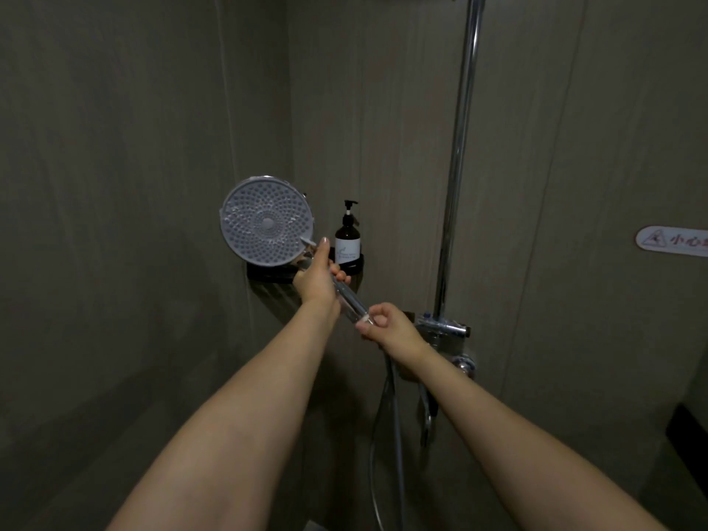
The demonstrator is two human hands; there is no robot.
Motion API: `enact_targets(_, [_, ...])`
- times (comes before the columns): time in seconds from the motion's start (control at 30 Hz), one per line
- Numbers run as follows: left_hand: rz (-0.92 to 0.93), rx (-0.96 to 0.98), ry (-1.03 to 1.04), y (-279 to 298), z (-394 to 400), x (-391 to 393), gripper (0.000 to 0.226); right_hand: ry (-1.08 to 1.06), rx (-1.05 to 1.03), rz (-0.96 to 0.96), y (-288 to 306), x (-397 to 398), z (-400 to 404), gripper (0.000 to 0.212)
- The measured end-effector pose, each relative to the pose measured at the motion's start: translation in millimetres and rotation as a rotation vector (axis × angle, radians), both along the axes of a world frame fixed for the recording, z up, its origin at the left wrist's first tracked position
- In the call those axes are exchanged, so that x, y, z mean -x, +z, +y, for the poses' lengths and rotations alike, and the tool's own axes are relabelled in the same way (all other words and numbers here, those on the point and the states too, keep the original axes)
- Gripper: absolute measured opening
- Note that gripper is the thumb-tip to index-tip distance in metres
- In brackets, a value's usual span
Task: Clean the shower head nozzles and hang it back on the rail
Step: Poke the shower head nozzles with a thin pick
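**Holding a shower head off the rail: where it could slip**

Gripping is split between two hands, and that is where trouble could start. The round grey shower head with its dotted nozzle face [267,223] is held up near the corner of the stall, well apart from the tall chrome rail [459,147] on the wall to the right, so it is not yet hung back. If the clear handle is wet, it could be twisted out of the grip and dropped, or swung into the dark pump bottle with a white label [347,239] just behind it on the black corner shelf [268,275]. The silver hose [387,408] hanging below could also be snagged on the chrome mixer valve [444,331].

The left hand [316,279] is wrapped around the upper handle, just under the head. The right hand [383,323] is curled and pinched on the handle's lower end, where the hose is joined.
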State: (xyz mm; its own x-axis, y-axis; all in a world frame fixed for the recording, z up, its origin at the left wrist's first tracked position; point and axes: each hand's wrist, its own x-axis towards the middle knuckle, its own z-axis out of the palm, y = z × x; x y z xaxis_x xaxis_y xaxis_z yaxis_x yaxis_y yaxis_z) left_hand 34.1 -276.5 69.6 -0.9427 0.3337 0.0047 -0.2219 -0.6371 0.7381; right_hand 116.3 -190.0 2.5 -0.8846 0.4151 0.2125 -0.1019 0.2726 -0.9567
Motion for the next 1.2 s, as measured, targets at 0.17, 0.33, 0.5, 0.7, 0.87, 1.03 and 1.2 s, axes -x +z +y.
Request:
enact_targets(0.17, [0.006,0.017,0.017,-0.1,1.7,-1.8,0.021,0.011,-0.076,-0.027,-1.2,-1.3,1.8,0.02])
enact_targets(0.33, [-0.005,0.004,0.02,2.1,2.1,-0.7,0.02,-0.002,-0.003,0.023,-2.7,-0.9,-3.3,0.019])
enact_targets(0.5, [0.005,0.016,0.039,5.1,6.0,-3.8,0.025,0.023,0.014,0.0,0.4,-3.3,-1.0,0.016])
enact_targets(0.7, [-0.015,-0.002,0.029,5.2,3.9,-5.9,0.021,0.023,-0.011,0.032,-0.7,-5.2,1.7,0.022])
enact_targets(0.87, [-0.003,0.014,0.028,5.1,5.2,-6.7,0.019,-0.006,-0.04,0.011,-3.3,-4.0,-0.6,0.018])
enact_targets(1.03, [-0.011,0.002,0.021,5.4,3.7,-4.1,0.019,0.032,-0.042,-0.083,-1.3,-4.4,-0.5,0.013])
enact_targets(1.2, [-0.018,0.006,0.01,1.6,0.8,-2.7,0.02,-0.036,-0.075,-0.036,-7.9,0.0,1.2,0.012])
